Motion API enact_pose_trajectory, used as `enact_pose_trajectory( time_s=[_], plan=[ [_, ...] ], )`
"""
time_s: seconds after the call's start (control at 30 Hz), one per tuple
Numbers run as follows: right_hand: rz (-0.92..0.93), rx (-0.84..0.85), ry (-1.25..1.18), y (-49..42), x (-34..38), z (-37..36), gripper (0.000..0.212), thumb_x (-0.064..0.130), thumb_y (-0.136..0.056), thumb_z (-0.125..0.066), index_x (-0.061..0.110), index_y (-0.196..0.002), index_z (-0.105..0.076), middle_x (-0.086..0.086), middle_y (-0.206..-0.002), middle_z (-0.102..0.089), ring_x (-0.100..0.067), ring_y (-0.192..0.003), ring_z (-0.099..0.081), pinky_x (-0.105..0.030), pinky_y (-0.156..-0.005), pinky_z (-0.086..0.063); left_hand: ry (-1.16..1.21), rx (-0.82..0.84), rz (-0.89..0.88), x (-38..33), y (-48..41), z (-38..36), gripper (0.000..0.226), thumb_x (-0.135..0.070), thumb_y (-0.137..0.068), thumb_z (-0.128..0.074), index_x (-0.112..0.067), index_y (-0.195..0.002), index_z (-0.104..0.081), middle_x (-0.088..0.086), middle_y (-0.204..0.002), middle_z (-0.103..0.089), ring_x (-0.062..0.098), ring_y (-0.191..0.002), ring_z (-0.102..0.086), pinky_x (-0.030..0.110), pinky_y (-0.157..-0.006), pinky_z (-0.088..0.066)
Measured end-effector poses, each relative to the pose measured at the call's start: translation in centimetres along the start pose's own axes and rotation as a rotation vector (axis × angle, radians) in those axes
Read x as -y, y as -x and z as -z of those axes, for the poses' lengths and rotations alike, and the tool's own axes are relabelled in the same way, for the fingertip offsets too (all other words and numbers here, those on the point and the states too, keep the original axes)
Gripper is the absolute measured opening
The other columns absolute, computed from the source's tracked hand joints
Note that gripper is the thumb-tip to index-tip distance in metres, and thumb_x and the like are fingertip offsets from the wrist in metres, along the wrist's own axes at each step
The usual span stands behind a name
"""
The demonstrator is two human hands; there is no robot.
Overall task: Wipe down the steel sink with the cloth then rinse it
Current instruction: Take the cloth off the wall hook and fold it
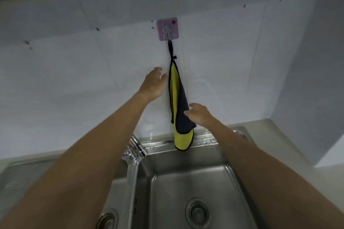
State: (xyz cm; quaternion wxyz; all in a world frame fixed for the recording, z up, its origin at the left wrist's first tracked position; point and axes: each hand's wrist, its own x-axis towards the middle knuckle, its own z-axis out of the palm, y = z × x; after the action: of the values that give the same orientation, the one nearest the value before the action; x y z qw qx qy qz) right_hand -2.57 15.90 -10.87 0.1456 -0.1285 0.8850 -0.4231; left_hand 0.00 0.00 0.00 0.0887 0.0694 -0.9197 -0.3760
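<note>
Tiled wall point(223, 61) above sink point(186, 176): cloth point(175, 87) hangs from hook point(167, 29).
Left hand point(154, 83) and right hand point(200, 114) both spread, gripping nothing; I judge a downward tug could rip the stick-on hook off.

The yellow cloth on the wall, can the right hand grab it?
Probably yes. The right hand is open at the lower part of the cloth, with nothing between them, and the cloth hangs loose from the hook.
</note>
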Motion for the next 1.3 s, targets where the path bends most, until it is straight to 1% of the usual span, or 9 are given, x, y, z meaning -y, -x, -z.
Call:
enact_pose_trajectory(
  time_s=[0.13,0.27,0.4,0.5,0.6,0.8,0.93,1.1,1.3],
  plan=[
    [-0.013,-0.041,0.012,-1.3,-1.0,-2.1,0.062,0.037,-0.09,-0.054,0.01,-0.141,-0.033,-0.009,-0.139,-0.045,-0.027,-0.123,-0.046,-0.038,-0.099,-0.042,0.078,-0.041,0.015,-0.8,-1.8,-0.5,0.047,-0.025,-0.101,-0.034,-0.012,-0.146,-0.03,0.007,-0.147,-0.038,0.018,-0.133,-0.037,0.015,-0.093,-0.026],
    [-0.023,-0.138,-0.023,-2.8,-0.7,-3.8,0.075,0.049,-0.084,-0.057,0.009,-0.141,-0.031,-0.01,-0.139,-0.043,-0.029,-0.125,-0.044,-0.043,-0.099,-0.042,0.21,-0.046,0.017,-1.6,-3.2,-1.1,0.045,-0.022,-0.098,-0.04,-0.015,-0.142,-0.037,0.007,-0.138,-0.047,0.019,-0.124,-0.047,0.021,-0.097,-0.036],
    [-0.01,-0.222,-0.037,-3.8,-0.1,-4.7,0.047,0.048,-0.086,-0.055,0.013,-0.117,-0.051,-0.005,-0.11,-0.06,-0.025,-0.101,-0.057,-0.034,-0.077,-0.047,0.288,-0.004,0.013,-1.5,-4.2,-1.9,0.019,-0.03,-0.096,-0.047,-0.018,-0.107,-0.058,0.0,-0.097,-0.059,0.013,-0.089,-0.056,0.02,-0.073,-0.043],
    [-0.006,-0.245,0.012,-3.8,-0.3,-4.5,0.021,0.031,-0.088,-0.053,0.015,-0.102,-0.055,-0.006,-0.094,-0.062,-0.025,-0.086,-0.06,-0.03,-0.065,-0.046,0.292,-0.045,-0.025,-0.9,-4.6,-2.1,0.025,-0.03,-0.095,-0.051,-0.013,-0.078,-0.055,-0.001,-0.073,-0.052,0.009,-0.067,-0.048,0.024,-0.067,-0.039],
    [-0.002,-0.22,0.02,-3.3,-2.0,-4.8,0.009,0.015,-0.086,-0.05,0.01,-0.092,-0.055,-0.008,-0.088,-0.06,-0.026,-0.08,-0.059,-0.029,-0.06,-0.046,0.342,-0.087,-0.015,-0.6,-4.6,-2.0,0.028,-0.03,-0.095,-0.051,-0.014,-0.075,-0.059,0.007,-0.082,-0.057,0.015,-0.075,-0.054,0.028,-0.073,-0.045],
    [0.032,-0.142,-0.183,-0.8,-7.3,-5.5,0.014,0.01,-0.083,-0.064,-0.003,-0.088,-0.062,-0.019,-0.089,-0.068,-0.023,-0.074,-0.06,-0.028,-0.064,-0.045,0.376,-0.12,-0.029,0.0,-4.5,-2.3,0.029,-0.041,-0.093,-0.051,-0.015,-0.08,-0.052,0.008,-0.08,-0.048,0.018,-0.074,-0.046,0.033,-0.071,-0.04],
    [0.019,-0.219,-0.324,0.9,-9.3,-4.7,0.015,0.013,-0.083,-0.069,-0.001,-0.082,-0.066,-0.005,-0.07,-0.063,0.003,-0.056,-0.054,-0.008,-0.052,-0.037,0.376,-0.143,-0.049,-0.7,-4.4,-2.7,0.028,-0.035,-0.098,-0.044,-0.016,-0.078,-0.046,0.006,-0.072,-0.037,0.017,-0.069,-0.037,0.027,-0.062,-0.032],
    [-0.125,-0.26,-0.432,1.6,-12.0,-4.7,0.024,0.025,-0.083,-0.069,0.001,-0.083,-0.071,-0.012,-0.08,-0.069,-0.023,-0.074,-0.062,-0.028,-0.068,-0.046,0.342,-0.206,-0.091,-1.0,-4.4,-3.8,0.038,-0.031,-0.102,-0.035,-0.019,-0.066,-0.034,-0.005,-0.063,-0.032,0.006,-0.055,-0.03,0.017,-0.048,-0.024],
    [-0.173,-0.322,-0.605,3.0,-12.6,-4.5,0.03,0.026,-0.084,-0.067,-0.004,-0.085,-0.068,-0.029,-0.092,-0.066,-0.023,-0.075,-0.059,-0.03,-0.071,-0.042,0.351,-0.26,-0.091,-2.1,-4.0,-3.5,0.038,-0.029,-0.102,-0.034,-0.019,-0.066,-0.043,-0.005,-0.065,-0.041,0.007,-0.059,-0.038,0.02,-0.054,-0.031]
  ],
)
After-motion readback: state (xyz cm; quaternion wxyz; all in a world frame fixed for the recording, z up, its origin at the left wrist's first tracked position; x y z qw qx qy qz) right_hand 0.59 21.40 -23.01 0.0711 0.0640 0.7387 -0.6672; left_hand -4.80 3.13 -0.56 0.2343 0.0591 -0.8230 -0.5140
